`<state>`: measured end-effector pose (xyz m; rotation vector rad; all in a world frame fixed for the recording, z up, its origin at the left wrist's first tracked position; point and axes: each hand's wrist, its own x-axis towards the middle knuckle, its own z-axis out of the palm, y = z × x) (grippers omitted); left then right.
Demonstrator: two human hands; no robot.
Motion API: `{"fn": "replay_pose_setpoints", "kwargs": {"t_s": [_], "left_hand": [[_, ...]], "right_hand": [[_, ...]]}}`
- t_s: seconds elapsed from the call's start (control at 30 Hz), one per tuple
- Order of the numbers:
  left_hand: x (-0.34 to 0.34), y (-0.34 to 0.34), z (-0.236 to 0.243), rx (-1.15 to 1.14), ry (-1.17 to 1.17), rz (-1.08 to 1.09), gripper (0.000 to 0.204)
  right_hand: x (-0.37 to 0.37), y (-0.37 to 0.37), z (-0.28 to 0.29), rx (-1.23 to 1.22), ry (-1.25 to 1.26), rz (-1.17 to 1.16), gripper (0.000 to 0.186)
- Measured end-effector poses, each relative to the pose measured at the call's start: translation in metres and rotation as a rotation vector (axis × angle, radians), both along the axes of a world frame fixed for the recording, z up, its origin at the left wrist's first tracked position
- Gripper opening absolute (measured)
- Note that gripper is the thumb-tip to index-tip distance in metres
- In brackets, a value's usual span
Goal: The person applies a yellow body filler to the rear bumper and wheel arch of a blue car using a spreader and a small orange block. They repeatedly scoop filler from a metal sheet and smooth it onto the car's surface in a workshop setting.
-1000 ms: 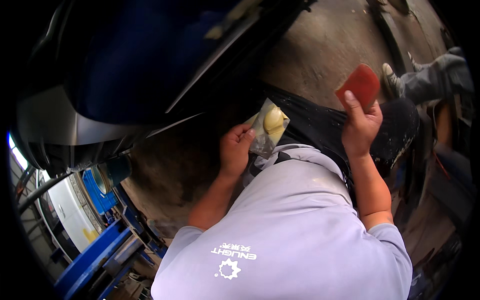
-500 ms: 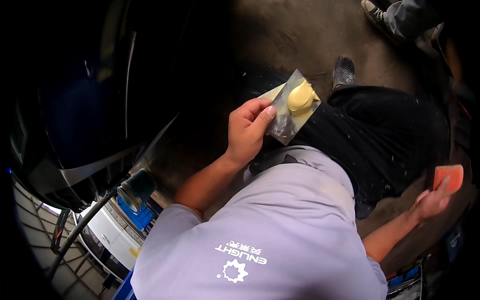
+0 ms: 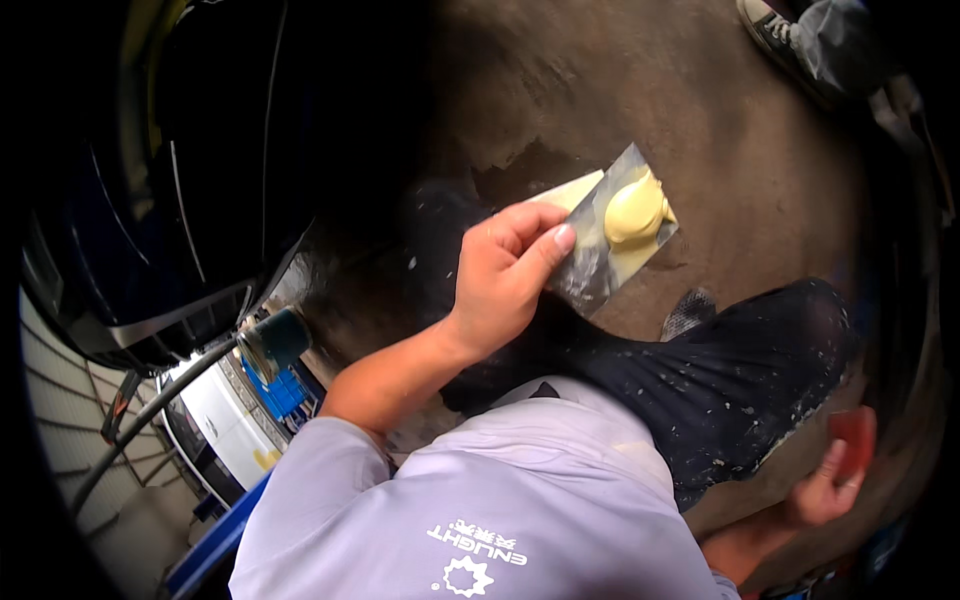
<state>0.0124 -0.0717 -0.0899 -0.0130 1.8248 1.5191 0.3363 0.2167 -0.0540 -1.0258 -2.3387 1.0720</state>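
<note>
Yellow dollop [image 3: 634,212], one, one red pad [image 3: 854,436] in right grip [image 3: 824,494].

Place: vehicle body workshop | dark car body [image 3: 215,190] | white vehicle [image 3: 222,420] | brown-stained floor [image 3: 590,90] | yellow paste [image 3: 632,212] | pale-flecked trousers [image 3: 740,375]

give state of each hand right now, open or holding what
Left hand: closed, holding a thin grey rectangular plate bearing a yellow paste mound.
Right hand: closed, holding a flat red rectangular pad.
</note>
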Motion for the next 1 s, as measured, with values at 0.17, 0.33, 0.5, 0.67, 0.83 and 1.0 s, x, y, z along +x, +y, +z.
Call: {"fn": "replay_pose_setpoints", "kwargs": {"t_s": [0.17, 0.33, 0.5, 0.67, 0.83, 1.0], "left_hand": [[0.047, 0.011, 0.002, -0.169, 0.054, 0.183, 0.021], [0.085, 0.016, 0.012, -0.307, 0.061, 0.396, 0.019], [0.114, 0.020, 0.015, -0.352, 0.111, 0.488, 0.019], [0.127, 0.016, 0.021, -0.401, 0.159, 0.497, 0.018], [0.125, 0.010, 0.038, -0.396, 0.190, 0.403, 0.018], [0.127, -0.011, 0.027, -0.223, 0.155, 0.432, 0.017]], "right_hand": [[-0.062, 0.014, -0.026, 0.040, -0.053, 0.893, 0.012], [-0.057, 0.057, -0.046, -0.241, -0.138, 1.098, 0.019], [-0.113, 0.044, -0.052, -0.080, -0.118, 1.160, 0.054], [-0.164, -0.006, -0.055, 0.076, -0.003, 1.004, 0.035], [-0.169, 0.011, -0.046, -0.636, 0.377, 0.691, 0.047], [-0.126, 0.042, -0.059, -0.876, 0.367, 0.607, 0.051]]}}
